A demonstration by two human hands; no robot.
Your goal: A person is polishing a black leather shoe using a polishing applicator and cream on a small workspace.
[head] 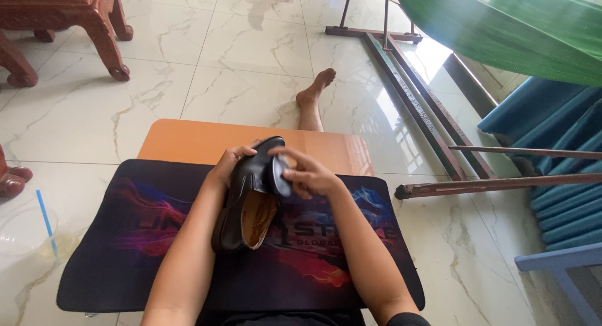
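Mid-job, I'd say: left hand (233,165) had a closed grip on the black shoe (249,197) above the bench (188,141) w/ dark mat (125,238), right hand (308,174) pinching a dark pad (279,175) at its toe, shine looking only partly done.

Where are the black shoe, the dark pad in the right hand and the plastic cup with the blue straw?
black shoe (241,204): head view, on its outer side wall.
dark pad (280,175): head view, on its face, against the shoe's toe.
plastic cup (25,229): head view, on its clear rim, at the left edge.
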